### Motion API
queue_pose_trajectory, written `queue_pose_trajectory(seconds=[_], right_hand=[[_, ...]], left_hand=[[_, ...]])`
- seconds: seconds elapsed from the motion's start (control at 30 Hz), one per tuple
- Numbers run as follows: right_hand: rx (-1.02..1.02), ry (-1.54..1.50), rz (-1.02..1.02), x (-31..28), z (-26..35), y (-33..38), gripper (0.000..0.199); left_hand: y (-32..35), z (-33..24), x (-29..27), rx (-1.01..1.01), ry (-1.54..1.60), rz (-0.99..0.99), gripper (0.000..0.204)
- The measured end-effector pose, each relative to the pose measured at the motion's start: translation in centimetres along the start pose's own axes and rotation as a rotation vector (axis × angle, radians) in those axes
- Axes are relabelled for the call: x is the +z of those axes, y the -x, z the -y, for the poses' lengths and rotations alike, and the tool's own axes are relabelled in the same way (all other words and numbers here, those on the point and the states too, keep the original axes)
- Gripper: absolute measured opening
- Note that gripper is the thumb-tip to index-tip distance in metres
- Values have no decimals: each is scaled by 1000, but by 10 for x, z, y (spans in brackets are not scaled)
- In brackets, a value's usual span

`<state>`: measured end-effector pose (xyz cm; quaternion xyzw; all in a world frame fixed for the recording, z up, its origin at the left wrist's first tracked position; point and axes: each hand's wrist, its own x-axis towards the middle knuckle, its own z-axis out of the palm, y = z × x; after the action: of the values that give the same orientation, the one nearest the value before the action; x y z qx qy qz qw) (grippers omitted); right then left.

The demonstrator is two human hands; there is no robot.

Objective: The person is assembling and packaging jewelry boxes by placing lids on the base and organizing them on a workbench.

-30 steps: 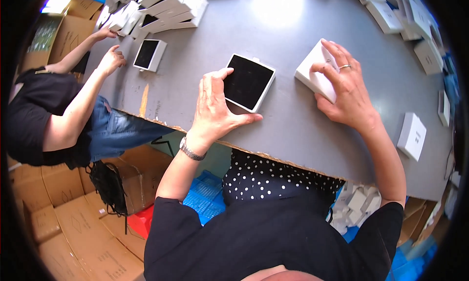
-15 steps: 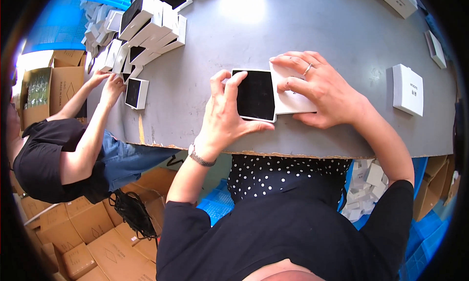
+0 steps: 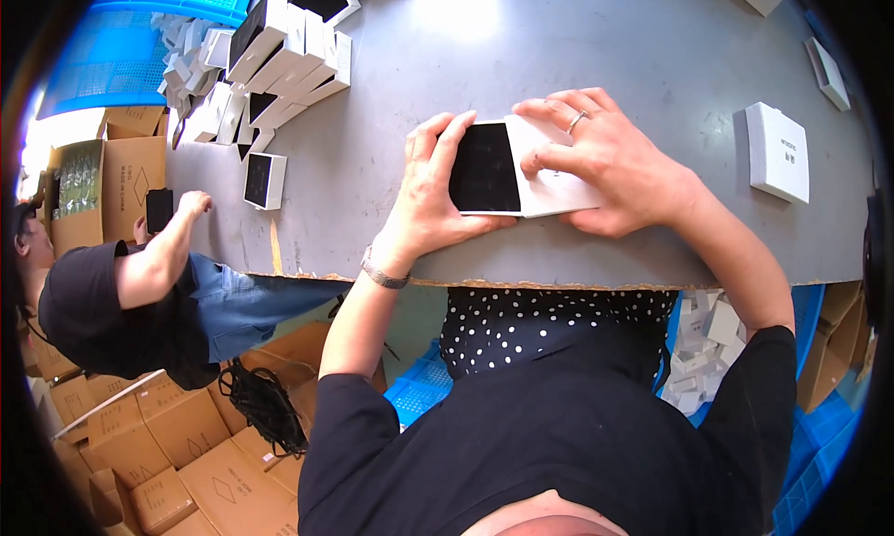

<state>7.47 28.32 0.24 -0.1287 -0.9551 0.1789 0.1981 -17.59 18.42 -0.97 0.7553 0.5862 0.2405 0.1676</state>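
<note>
A shallow white box (image 3: 485, 169) with a black inside lies on the grey table in front of me. My left hand (image 3: 421, 196) grips its left side, fingers at the far corner and thumb along the near edge. Against the box's right edge sits a flat white panel (image 3: 556, 195); whether it is joined to the box or a separate lid, I cannot tell. My right hand (image 3: 619, 177) is closed over this panel, index finger bent on its face and thumb at its near edge.
A closed white box (image 3: 778, 154) stands at the right. Stacked white boxes with black insides (image 3: 293, 56) fill the far left, and one small box (image 3: 264, 181) sits apart. A co-worker (image 3: 112, 294) at the left holds a black object (image 3: 159, 210). Cartons (image 3: 200, 471) cover the lower left.
The co-worker's hands have left the stacked boxes and come back toward their body, now with a black object. My hands keep their hold on the box and panel, shifting only slightly.
</note>
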Motion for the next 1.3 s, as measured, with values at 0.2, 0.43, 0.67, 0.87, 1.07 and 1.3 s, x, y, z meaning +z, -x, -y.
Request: queue_pose_trajectory(seconds=[0.2,0.43,0.67,0.87,1.07,1.3], right_hand=[[31,1,-63,14,17,-14,56],[47,6,52,1,17,-12,69],[665,453,-82,-82,-16,98,52],[639,424,-264,-99,-57,67,39],[893,894,-236,-74,-205,-53,81],[837,867,-124,-47,-214,-38,77]], left_hand=[[5,-18,5,-73,479,83,142],[-15,-15,28,49,400,-118,133],[-62,103,-143,-214,-565,-837,86],[-94,108,-161,-189,-540,-704,61],[-49,23,-87,379,-78,-474,53],[23,12,-1,132,75,-254,47]])
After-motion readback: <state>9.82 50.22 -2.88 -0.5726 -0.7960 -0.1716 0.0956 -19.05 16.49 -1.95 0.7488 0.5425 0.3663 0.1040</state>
